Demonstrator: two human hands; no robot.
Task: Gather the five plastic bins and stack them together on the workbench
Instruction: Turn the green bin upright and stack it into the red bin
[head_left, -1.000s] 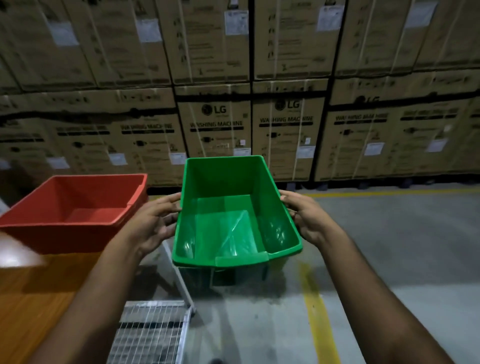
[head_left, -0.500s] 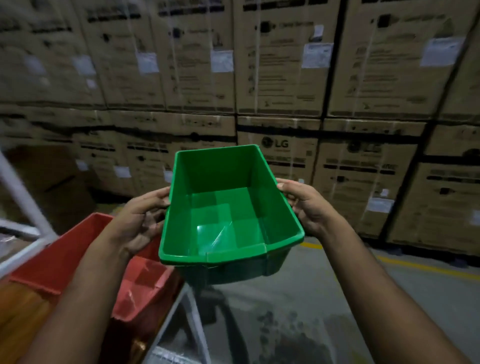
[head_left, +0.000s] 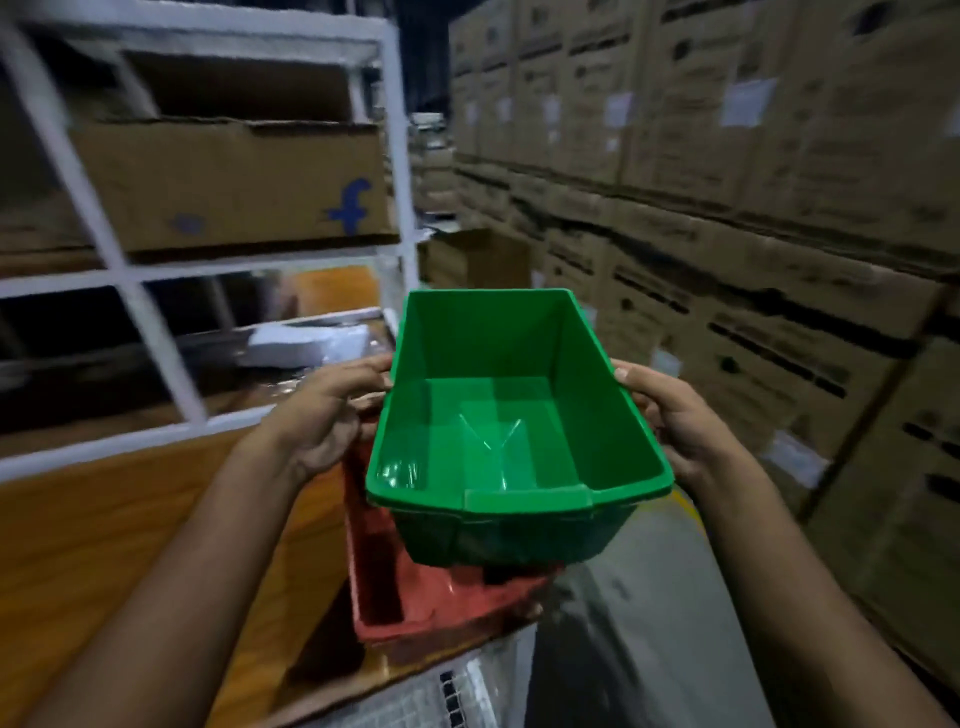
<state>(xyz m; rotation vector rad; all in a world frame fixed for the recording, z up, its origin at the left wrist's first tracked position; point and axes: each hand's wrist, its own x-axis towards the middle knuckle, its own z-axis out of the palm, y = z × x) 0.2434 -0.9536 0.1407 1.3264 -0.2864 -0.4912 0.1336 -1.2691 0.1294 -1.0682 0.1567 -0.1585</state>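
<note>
Two bins show: one green bin (head_left: 511, 415) gripped between the left hand (head_left: 324, 415) and right hand (head_left: 675, 421), one red bin (head_left: 415, 597) below them on the worktop (head_left: 104, 535)

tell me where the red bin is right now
In the head view the red bin sits low at centre on the wooden workbench, directly beneath the held green bin.

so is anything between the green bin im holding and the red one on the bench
Nothing visible. The green plastic bin, gripped at its side rims by the left hand and right hand, hangs directly above the open red plastic bin on the wooden workbench.
</note>
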